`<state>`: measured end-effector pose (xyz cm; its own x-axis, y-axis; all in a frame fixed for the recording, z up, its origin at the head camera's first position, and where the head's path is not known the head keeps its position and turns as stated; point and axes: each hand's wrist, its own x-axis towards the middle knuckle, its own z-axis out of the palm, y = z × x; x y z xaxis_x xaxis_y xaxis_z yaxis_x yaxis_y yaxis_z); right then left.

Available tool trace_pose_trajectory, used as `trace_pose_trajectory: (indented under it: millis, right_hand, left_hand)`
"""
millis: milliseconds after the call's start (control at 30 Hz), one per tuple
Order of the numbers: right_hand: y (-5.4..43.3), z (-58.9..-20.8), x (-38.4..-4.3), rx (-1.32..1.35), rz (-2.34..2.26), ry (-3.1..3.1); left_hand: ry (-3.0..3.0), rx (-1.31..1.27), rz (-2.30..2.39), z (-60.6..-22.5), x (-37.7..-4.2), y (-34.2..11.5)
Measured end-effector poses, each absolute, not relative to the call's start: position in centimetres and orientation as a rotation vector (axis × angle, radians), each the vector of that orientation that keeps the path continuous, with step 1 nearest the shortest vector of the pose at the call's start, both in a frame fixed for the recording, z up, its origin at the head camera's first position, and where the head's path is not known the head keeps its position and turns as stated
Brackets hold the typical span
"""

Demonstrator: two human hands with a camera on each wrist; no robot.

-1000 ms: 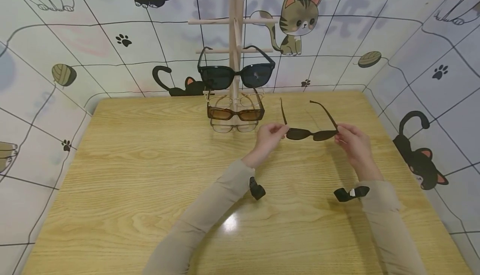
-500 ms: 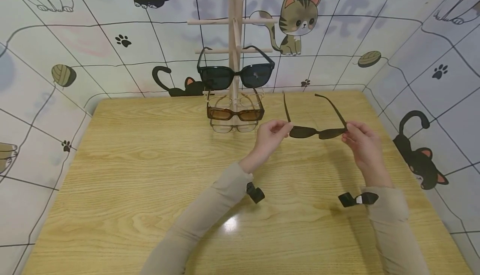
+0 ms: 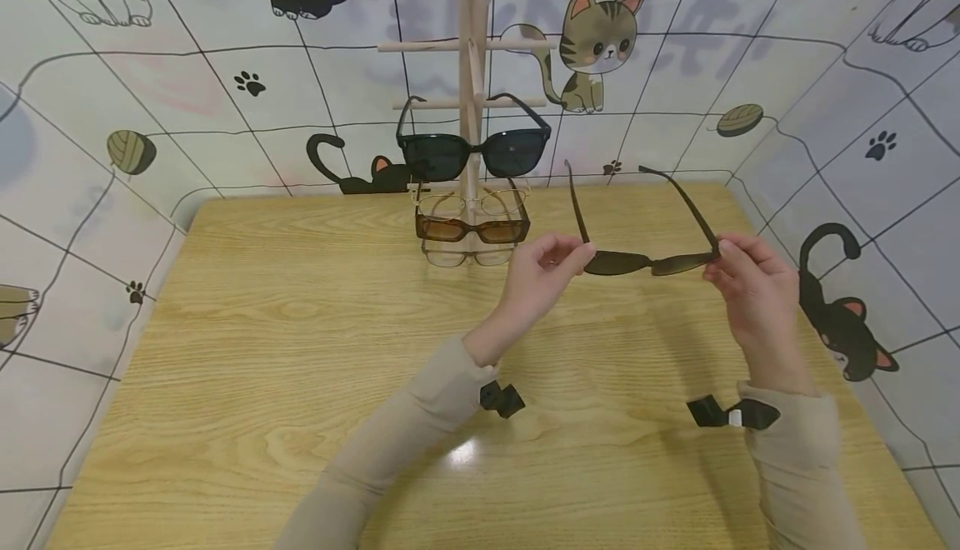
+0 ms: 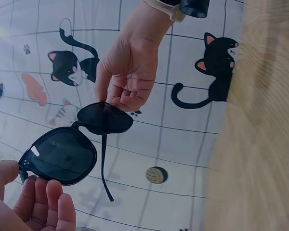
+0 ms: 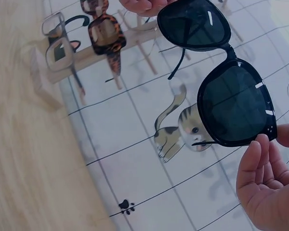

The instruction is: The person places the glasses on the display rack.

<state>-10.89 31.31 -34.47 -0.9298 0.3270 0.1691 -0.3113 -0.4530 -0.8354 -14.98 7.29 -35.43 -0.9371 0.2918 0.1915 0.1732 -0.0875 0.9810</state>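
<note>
Both hands hold a pair of black sunglasses (image 3: pixel 617 263) up over the right part of the table, with its temples unfolded and pointing away toward the wall. My left hand (image 3: pixel 536 283) pinches the left front corner by the hinge between thumb and fingers. At the opposite corner, the right hand (image 3: pixel 761 308) pinches the frame in the same way. The dark lenses (image 5: pixel 236 103) show large and rounded in the right wrist view. In the left wrist view the left hand (image 4: pixel 31 202) grips one end, the right hand (image 4: pixel 130 72) the other.
A wooden display stand (image 3: pixel 470 58) with crossbars rises at the back. It bears black sunglasses (image 3: pixel 474 154), gold wire-framed glasses (image 3: pixel 442 204), tortoiseshell sunglasses (image 3: pixel 471 230) and clear-lensed glasses (image 3: pixel 446 258). A cat-patterned wall covering (image 3: pixel 675 75) borders the wooden table (image 3: pixel 262 350) on three sides.
The held sunglasses have risen and shifted right, closer to the camera, their front tipping slightly. The right hand has moved right and nearer; the left hand has shifted only a little.
</note>
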Motion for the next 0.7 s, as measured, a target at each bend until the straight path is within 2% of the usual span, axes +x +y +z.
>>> trace_pose_trajectory:
  millis: [700]
  right_hand:
    - [29.4,-29.1,-9.2,0.272,2.42,-1.178]
  left_hand:
    - [2.056,0.794,2.333,-29.8,-12.7,4.9]
